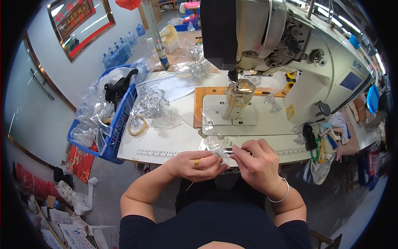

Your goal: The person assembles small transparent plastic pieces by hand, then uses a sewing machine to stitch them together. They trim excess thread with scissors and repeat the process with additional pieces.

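My left hand (200,165), a ring on one finger, is closed on a small clear, silvery plastic piece (217,151) at the table's front edge. Just to its right, my right hand (258,159) pinches a thin, dark, narrow tool (227,149) whose tip meets the plastic piece. The tool's exact kind is too small to tell, and its rear end is hidden by my fingers. Beyond both hands stands the post of a sewing machine (237,108), with its needle and presser area above.
A white worktable (166,143) carries a ruler strip along its front. Clear silvery plastic pieces (153,101) and a tape roll (138,125) lie to the left, beside a full blue basket (112,145). Scissors with green and yellow handles (321,151) hang at the right edge.
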Motion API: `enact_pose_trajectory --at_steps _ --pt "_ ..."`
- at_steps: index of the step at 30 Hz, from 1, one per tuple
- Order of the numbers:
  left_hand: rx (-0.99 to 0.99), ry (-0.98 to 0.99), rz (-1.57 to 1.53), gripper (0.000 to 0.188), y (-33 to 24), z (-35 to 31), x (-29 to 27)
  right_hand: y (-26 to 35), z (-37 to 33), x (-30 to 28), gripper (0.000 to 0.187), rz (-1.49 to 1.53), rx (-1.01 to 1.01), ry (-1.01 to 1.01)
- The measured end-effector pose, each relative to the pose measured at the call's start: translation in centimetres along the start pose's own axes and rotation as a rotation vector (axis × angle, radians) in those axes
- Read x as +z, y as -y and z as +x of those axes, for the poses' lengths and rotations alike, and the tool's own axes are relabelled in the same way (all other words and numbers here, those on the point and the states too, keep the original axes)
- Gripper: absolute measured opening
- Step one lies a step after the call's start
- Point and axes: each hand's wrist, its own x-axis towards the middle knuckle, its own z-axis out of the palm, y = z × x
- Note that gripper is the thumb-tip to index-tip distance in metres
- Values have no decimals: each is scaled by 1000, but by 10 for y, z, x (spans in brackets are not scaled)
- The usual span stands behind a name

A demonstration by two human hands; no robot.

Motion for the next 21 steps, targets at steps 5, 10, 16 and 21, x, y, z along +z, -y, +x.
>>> enact_pose_trajectory --at_steps 5,10,16,21 --pt "-7 -25 -20 24 -2 1 5 -1 -4 8 19 20 -4 6" --pt "-27 -27 -22 25 -4 1 6 -3 -4 9 16 69 23 -30" --pt "-41 -16 23 23 -3 -1 3 -17 -11 20 28 311 231 -225" --pt "-131 -37 24 29 -8 10 5 -26 -30 55 34 1669 1017 51"
